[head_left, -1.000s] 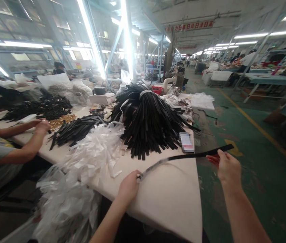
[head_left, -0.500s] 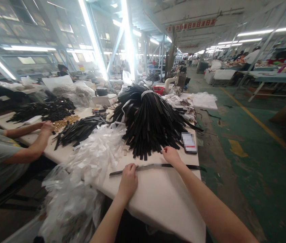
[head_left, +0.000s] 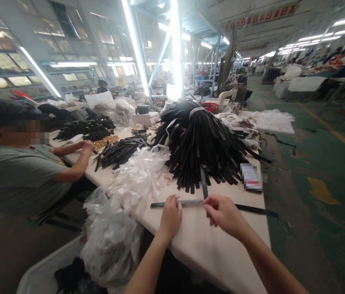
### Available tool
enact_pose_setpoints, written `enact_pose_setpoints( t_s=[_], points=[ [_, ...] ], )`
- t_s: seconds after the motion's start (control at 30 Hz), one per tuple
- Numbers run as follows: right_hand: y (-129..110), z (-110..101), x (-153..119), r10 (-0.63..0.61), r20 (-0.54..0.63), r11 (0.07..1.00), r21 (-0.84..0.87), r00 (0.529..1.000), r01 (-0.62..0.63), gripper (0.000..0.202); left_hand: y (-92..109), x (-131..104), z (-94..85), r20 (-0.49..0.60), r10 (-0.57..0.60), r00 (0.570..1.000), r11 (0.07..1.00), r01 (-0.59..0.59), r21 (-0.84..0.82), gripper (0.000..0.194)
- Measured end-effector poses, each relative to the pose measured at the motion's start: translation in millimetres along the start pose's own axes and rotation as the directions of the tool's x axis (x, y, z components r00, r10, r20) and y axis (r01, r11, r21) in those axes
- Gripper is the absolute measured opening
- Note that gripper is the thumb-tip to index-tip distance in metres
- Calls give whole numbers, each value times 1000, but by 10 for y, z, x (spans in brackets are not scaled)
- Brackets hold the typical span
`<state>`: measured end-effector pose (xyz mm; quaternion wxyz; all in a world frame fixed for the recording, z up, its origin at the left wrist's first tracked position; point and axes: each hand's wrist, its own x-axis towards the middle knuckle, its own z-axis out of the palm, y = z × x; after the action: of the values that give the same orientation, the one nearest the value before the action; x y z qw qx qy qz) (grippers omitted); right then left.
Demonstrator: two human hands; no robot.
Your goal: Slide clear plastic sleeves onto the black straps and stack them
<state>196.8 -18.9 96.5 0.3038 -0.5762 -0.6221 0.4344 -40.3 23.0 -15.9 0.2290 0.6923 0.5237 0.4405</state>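
Note:
A black strap [head_left: 158,205] lies across the table's near end, its middle stretch looking greyish, and its right end [head_left: 259,210] passes over the table edge. My left hand [head_left: 171,216] is closed on this strap left of its middle, fingertips together. Just above the strap, my right hand [head_left: 223,214] pinches the lower end of another black strap [head_left: 204,183], partly drawn out of a big tied bundle of black straps [head_left: 203,139]. The upper part of that strap is hidden among the others. A pale band [head_left: 197,109] goes round the bundle's top.
Crumpled clear plastic bags [head_left: 111,241] hang off the table's left side. A phone [head_left: 251,177] lies near the right edge. At the left, a co-worker [head_left: 74,163] handles things beside loose black straps [head_left: 120,151] and small gold pieces [head_left: 107,143]. A white bin [head_left: 34,273] stands below.
My right hand has taken hold of a strap end at the bundle and pulled it towards me. My left hand stays on the lying strap. The view has turned left.

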Motion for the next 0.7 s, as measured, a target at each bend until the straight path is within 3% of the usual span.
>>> enact_pose_setpoints(
  t_s=[0.03,0.07,0.13,0.23,0.3,0.37,0.43,0.53,0.63,0.7],
  points=[
    [-94,30,-180,-37,128,993,115,991,22,23,-7,10,2,-9,-1,1000,1000,1,16,39],
    [-160,48,-308,-93,180,979,197,979,57,25,-15,27,-3,-21,-4,1000,999,5,40,37],
    [-178,52,-370,-196,179,959,242,964,150,32,-35,88,-31,-60,-22,998,993,29,112,30],
    [55,31,-52,-230,-37,973,22,973,230,21,-80,257,-115,-146,-99,984,953,136,272,25],
    [277,53,252,-285,-198,957,-119,938,266,29,-121,420,-168,-183,-155,971,911,212,355,22],
    [460,131,498,-330,-304,944,-124,894,306,37,-170,615,-189,-187,-187,964,884,248,397,22],
    [576,260,653,-276,-346,953,24,896,303,42,-215,833,-171,-162,-189,969,873,241,424,27],
    [669,461,755,-102,-294,935,299,950,193,49,-242,1160,-124,-95,-158,983,866,184,464,36],
    [739,525,781,-49,-253,924,356,966,140,50,-192,1369,-124,-20,-102,995,872,99,479,22],
    [775,475,784,-56,-250,932,335,967,141,46,-124,1371,-133,35,-38,999,884,17,466,17]
  ],
)
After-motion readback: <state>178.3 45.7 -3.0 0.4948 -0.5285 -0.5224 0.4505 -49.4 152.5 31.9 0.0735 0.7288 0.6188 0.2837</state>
